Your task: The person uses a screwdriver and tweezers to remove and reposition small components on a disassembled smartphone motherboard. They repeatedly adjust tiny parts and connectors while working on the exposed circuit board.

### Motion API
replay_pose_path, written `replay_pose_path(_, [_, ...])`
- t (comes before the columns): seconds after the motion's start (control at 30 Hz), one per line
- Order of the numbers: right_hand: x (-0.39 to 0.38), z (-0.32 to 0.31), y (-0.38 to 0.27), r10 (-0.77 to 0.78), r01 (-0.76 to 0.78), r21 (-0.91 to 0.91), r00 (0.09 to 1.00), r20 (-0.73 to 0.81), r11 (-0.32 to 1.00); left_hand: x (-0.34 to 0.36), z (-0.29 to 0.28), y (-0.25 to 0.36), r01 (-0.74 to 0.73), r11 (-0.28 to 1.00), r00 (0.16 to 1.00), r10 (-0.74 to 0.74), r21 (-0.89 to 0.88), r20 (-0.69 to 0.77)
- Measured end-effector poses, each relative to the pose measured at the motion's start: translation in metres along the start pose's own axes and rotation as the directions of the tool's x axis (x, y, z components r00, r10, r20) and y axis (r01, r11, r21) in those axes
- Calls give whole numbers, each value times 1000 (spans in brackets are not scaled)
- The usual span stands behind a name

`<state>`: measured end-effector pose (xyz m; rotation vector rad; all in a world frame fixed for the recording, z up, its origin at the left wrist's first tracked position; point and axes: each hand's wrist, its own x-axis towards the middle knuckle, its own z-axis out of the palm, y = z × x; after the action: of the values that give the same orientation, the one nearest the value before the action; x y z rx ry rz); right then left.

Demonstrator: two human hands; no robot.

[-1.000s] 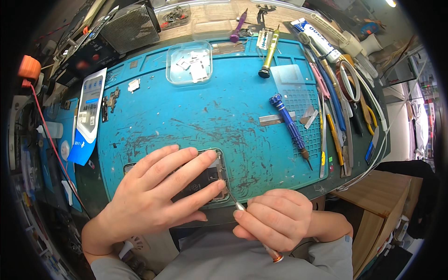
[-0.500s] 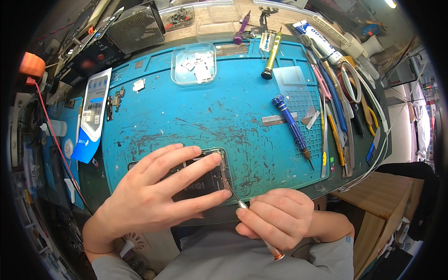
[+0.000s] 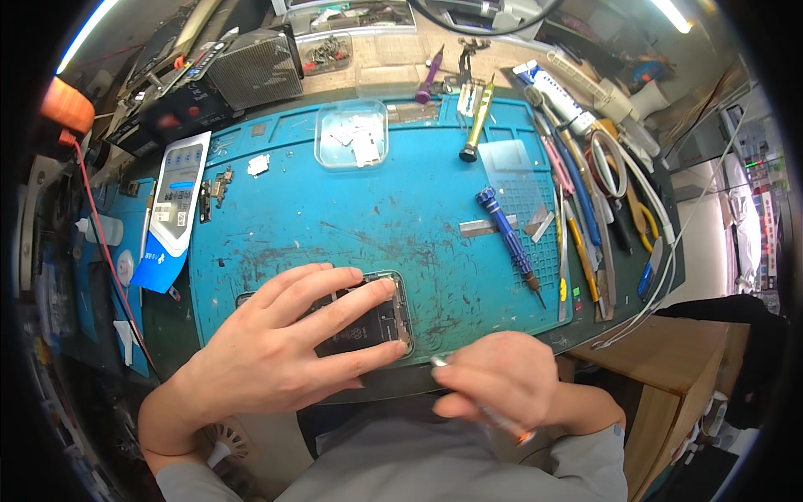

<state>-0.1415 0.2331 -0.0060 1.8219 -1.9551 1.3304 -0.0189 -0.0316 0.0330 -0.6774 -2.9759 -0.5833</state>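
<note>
An opened smartphone (image 3: 360,330) with a black battery and bare inner parts lies at the near edge of the blue mat (image 3: 335,226). Across it my left hand (image 3: 288,330) is spread, its fingertips resting on the phone's right end and its palm hiding the left part. My right hand (image 3: 502,381), blurred by motion, is closed round a small silver screwdriver (image 3: 507,422) with an orange-red end cap. It is held to the right of the phone, close to the mat's front edge. The screwdriver's tip is too blurred to make out.
A blue screwdriver (image 3: 508,238) and a metal blade (image 3: 485,227) lie right of centre. Farther back are a yellow-green screwdriver (image 3: 478,121) and a clear box (image 3: 320,138) of small parts. Tweezers and other tools line the right side; a blue-white packet (image 3: 180,201) lies left.
My right hand has drawn the screwdriver back from the phone's lower right corner, where its shaft reached before. My left hand keeps its place on the phone. The view has shifted slightly.
</note>
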Motion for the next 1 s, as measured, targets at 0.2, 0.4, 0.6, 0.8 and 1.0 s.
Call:
replay_pose_path(0.2, [46,-55,-3,412,-411,126,911,18,903,-4,3,-1,-27,1000,999,27,-7,-27])
replay_pose_path(0.4, [114,-11,19,384,-360,335,923,-6,871,-8,7,-2,-41,999,998,41,-2,-54])
replay_pose_path(0.6, [106,29,47,374,-385,316,922,98,867,-9,7,-3,-63,998,996,62,-5,-59])
replay_pose_path(0.8, [106,38,54,326,-339,284,941,92,897,-10,8,-3,-60,998,997,59,-10,-52])
replay_pose_path(1.0, [107,41,57,295,-309,261,951,94,914,-10,8,-3,-61,998,996,61,3,-57])
